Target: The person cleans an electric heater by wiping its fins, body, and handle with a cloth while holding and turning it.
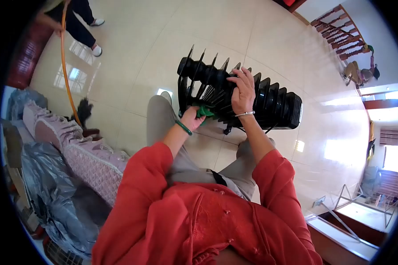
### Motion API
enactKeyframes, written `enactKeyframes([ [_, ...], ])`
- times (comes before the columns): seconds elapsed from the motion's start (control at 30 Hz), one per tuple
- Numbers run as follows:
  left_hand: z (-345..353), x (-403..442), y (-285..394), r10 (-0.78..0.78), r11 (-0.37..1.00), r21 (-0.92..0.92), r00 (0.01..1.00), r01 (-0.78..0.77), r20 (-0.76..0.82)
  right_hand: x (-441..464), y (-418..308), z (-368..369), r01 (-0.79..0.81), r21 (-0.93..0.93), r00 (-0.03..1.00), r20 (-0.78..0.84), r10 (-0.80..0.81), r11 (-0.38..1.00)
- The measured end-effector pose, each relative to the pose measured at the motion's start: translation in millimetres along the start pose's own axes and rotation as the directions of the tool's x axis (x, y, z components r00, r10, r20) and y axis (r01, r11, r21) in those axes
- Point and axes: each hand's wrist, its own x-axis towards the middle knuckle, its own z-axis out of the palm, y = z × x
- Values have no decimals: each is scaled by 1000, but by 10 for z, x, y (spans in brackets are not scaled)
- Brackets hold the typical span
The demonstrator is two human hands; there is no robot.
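Note:
A black finned oil-filled radiator (276,104) stands on the tiled floor in front of my knees. My right hand (243,92), with a silver bangle at the wrist, rests on top of it with fingers curled over a fin. Lower down at its left part, my left hand (191,118) is closed around a bunched green cloth (204,111), pushed in close to the fins. A green bangle circles that wrist. Part of the cloth is hidden by the fingers. A small black caster (227,130) shows beneath the radiator.
At the upper left another person (77,22) holds a long orange pole (65,66) with a dark brush end. A pink quilted sofa cover (90,161) and grey plastic sheeting (57,190) lie to my left. A wooden stair railing (340,33) is at the upper right.

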Motion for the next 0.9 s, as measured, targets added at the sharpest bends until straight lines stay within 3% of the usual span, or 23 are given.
enactKeyframes([
  [0.1,24,-194,-49,81,977,188,991,-100,106,-3,23,21,33,-14,998,-57,-33,999],
  [0.17,180,-509,-89,252,865,393,947,-313,200,-10,23,19,31,-12,995,-90,-32,999],
  [0.2,348,-812,-92,279,791,520,947,-322,160,-15,31,24,32,-6,995,-90,-33,999],
  [0.23,379,-886,-133,283,780,534,945,-327,165,-17,30,23,33,1,996,-89,-33,999],
  [0.27,393,-945,-166,427,606,606,853,-516,299,-18,30,26,38,0,994,-100,-38,999],
  [0.33,447,-1069,-158,575,155,612,575,-775,582,-26,20,11,14,-1,996,-92,-14,1000],
  [0.37,607,-1225,-113,568,141,612,570,-778,593,-22,15,-2,-5,-6,998,-63,5,1000],
  [0.43,976,-1520,-11,616,-323,479,203,-816,761,-29,16,0,-13,-8,997,-81,12,1000],
  [0.47,1086,-1600,44,606,-95,590,423,-802,673,-31,31,13,9,-7,996,-93,-10,1000],
  [0.5,1126,-1579,67,605,-101,584,417,-805,679,-25,51,20,34,-5,994,-103,-34,999],
  [0.57,1161,-1477,120,598,-319,584,319,-747,735,-17,48,11,35,-4,993,-112,-35,999],
  [0.6,1104,-1425,70,604,-447,539,204,-714,771,-11,52,14,41,-2,993,-112,-41,999],
  [0.63,1070,-1379,34,581,-489,472,130,-733,804,-7,47,16,43,1,993,-110,-42,999],
  [0.7,962,-1275,-32,551,-576,419,46,-701,833,-32,59,22,36,-3,992,-117,-36,999],
  [0.83,828,-1255,-123,529,-638,435,48,-635,847,-30,35,-1,4,1,995,-95,-4,1000],
  [0.9,770,-1252,-144,515,-654,474,113,-590,850,-25,50,18,15,12,994,-107,-14,1000],
])
